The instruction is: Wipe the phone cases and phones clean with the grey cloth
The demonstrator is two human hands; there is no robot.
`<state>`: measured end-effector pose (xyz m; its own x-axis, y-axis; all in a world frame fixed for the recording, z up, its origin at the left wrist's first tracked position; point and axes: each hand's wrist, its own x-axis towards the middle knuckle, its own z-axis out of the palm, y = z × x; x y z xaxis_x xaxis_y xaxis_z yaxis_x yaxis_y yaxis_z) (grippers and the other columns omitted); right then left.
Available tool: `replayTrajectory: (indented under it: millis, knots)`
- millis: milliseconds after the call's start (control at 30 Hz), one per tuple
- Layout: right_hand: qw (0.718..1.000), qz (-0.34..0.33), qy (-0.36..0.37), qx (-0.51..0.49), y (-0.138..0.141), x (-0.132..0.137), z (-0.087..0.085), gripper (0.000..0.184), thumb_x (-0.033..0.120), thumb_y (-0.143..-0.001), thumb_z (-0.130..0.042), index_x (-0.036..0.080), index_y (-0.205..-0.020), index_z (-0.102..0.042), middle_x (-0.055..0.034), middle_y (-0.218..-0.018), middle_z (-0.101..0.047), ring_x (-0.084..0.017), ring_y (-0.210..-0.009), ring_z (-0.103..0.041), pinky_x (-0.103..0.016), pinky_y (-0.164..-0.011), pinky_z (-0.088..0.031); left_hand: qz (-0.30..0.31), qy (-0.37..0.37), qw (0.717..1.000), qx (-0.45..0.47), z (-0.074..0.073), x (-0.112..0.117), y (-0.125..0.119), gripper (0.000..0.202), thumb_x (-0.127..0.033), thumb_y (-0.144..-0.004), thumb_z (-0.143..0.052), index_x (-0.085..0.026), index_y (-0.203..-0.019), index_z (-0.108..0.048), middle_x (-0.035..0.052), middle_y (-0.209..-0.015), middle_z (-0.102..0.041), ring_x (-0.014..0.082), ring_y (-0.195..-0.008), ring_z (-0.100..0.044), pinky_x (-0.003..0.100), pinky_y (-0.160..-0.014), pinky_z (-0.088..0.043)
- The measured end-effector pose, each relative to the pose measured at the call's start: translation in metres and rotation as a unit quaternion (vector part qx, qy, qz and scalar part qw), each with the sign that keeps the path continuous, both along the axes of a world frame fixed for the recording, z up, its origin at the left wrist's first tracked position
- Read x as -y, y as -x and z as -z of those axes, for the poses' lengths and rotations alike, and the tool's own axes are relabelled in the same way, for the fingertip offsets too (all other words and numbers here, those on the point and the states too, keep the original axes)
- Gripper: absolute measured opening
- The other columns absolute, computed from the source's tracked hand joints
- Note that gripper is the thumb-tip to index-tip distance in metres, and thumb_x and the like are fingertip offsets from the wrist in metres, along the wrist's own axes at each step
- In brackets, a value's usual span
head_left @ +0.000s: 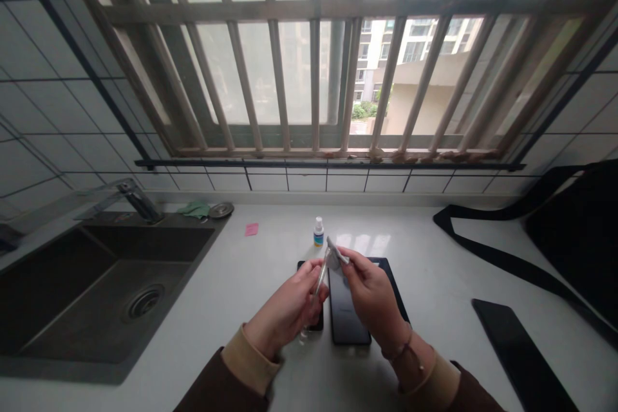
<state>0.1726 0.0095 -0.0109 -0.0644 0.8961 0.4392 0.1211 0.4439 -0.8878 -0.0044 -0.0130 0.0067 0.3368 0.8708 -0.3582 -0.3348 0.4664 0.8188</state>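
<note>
My left hand [288,310] is closed around a thin clear tube-like item [319,280], held upright over the white counter. My right hand [371,296] pinches a small grey cloth [334,253] against the top end of that item. Beneath both hands lie two dark phones: a larger one [348,318] under the right hand and a smaller one [316,322] mostly hidden by the left hand. A small white bottle [318,232] with a coloured label stands just behind them.
A dark sink [91,290] with a tap [138,199] is set in the counter at left. A pink note [252,229] lies near it. A black bag with a strap [574,232] sits at right, and a flat black object [521,354] lies near the front right.
</note>
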Motion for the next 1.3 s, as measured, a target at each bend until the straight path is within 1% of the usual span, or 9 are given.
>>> replayTrajectory:
  millis: [100, 200, 333, 433, 667, 867, 967, 1167, 1300]
  knots:
    - [0.99, 0.011, -0.115, 0.075, -0.001, 0.006, -0.006, 0.033, 0.023, -0.107, -0.051, 0.026, -0.13, -0.074, -0.0094, -0.129, -0.077, -0.026, -0.124, -0.07, -0.045, -0.111, -0.056, 0.056, 0.001, 0.998, 0.031, -0.004, 0.002, 0.0, 0.049, -0.069, -0.099, -0.056, -0.027, -0.124, -0.061, -0.0034, -0.075, -0.058, 0.0056, -0.041, -0.04, 0.016, -0.039, -0.03]
    - [0.987, 0.018, -0.12, 0.108, 0.001, 0.007, -0.006, 0.034, 0.02, -0.107, -0.048, 0.025, -0.13, -0.074, -0.0096, -0.125, -0.078, -0.024, -0.119, -0.072, -0.042, -0.106, -0.057, 0.118, 0.004, 0.988, 0.104, -0.007, 0.004, 0.002, 0.068, -0.083, -0.095, -0.044, -0.024, -0.122, -0.065, 0.002, -0.085, -0.061, 0.0078, -0.048, -0.048, 0.018, -0.04, -0.036]
    - [0.994, 0.011, -0.025, 0.107, 0.002, 0.004, -0.001, 0.033, 0.027, -0.107, -0.048, 0.023, -0.126, -0.075, -0.0094, -0.116, -0.08, -0.025, -0.104, -0.076, -0.037, -0.093, -0.059, 0.111, -0.006, 0.983, 0.144, -0.005, 0.003, 0.005, 0.064, -0.075, -0.1, -0.045, -0.017, -0.114, -0.069, 0.0074, -0.096, -0.065, 0.0134, -0.064, -0.063, 0.031, -0.065, -0.061]
    - [0.994, 0.007, 0.072, 0.076, 0.001, 0.0, 0.002, 0.032, 0.035, -0.105, -0.052, 0.022, -0.121, -0.076, -0.0085, -0.107, -0.082, -0.025, -0.091, -0.076, -0.035, -0.082, -0.058, 0.085, 0.01, 0.987, 0.133, -0.004, 0.0, 0.007, 0.057, -0.062, -0.106, -0.044, -0.012, -0.118, -0.07, 0.0123, -0.099, -0.071, 0.0176, -0.074, -0.071, 0.038, -0.083, -0.063]
    - [0.98, -0.01, 0.18, -0.079, 0.001, -0.01, 0.013, 0.043, 0.053, -0.096, -0.067, 0.019, -0.119, -0.077, -0.0117, -0.114, -0.081, -0.031, -0.106, -0.074, -0.044, -0.097, -0.057, -0.036, 0.067, 0.994, 0.072, -0.008, -0.008, 0.006, 0.05, -0.047, -0.107, -0.049, -0.003, -0.121, -0.07, 0.0244, -0.101, -0.078, 0.0259, -0.081, -0.08, 0.035, -0.077, -0.065]
    - [0.946, 0.007, 0.245, -0.213, 0.004, -0.017, 0.026, 0.058, 0.063, -0.082, -0.081, 0.018, -0.118, -0.077, -0.0117, -0.112, -0.08, -0.029, -0.101, -0.074, -0.043, -0.09, -0.062, -0.091, 0.015, 0.996, 0.0, -0.001, -0.011, 0.006, 0.039, -0.038, -0.107, -0.05, -0.005, -0.107, -0.071, 0.0141, -0.079, -0.075, 0.0141, -0.053, -0.068, 0.019, -0.045, -0.051]
    - [0.949, -0.069, 0.237, -0.198, 0.007, -0.014, 0.023, 0.054, 0.063, -0.084, -0.08, 0.019, -0.116, -0.078, -0.0092, -0.104, -0.081, -0.027, -0.096, -0.074, -0.042, -0.091, -0.06, -0.122, -0.02, 0.992, -0.026, 0.005, -0.013, 0.007, 0.038, -0.037, -0.107, -0.048, -0.007, -0.106, -0.07, 0.0094, -0.077, -0.071, 0.0113, -0.05, -0.062, 0.017, -0.041, -0.044]
    - [0.946, -0.224, 0.217, -0.089, 0.012, 0.002, 0.004, 0.043, 0.057, -0.095, -0.072, 0.019, -0.113, -0.078, -0.0083, -0.102, -0.08, -0.025, -0.096, -0.074, -0.037, -0.088, -0.056, -0.233, -0.044, 0.965, -0.116, 0.018, -0.03, 0.023, 0.029, -0.041, -0.102, -0.047, -0.016, -0.103, -0.062, -0.0062, -0.06, -0.046, 0.0095, -0.045, -0.046, 0.02, -0.046, -0.041]
    - [0.961, -0.229, 0.145, 0.048, 0.008, 0.008, -0.003, 0.031, 0.046, -0.101, -0.064, 0.019, -0.111, -0.078, -0.0071, -0.097, -0.078, -0.022, -0.087, -0.071, -0.034, -0.079, -0.054, -0.239, -0.071, 0.94, -0.232, 0.018, -0.038, 0.052, 0.029, -0.046, -0.099, -0.046, -0.02, -0.109, -0.057, -0.0078, -0.063, -0.044, 0.0097, -0.043, -0.04, 0.02, -0.044, -0.031]
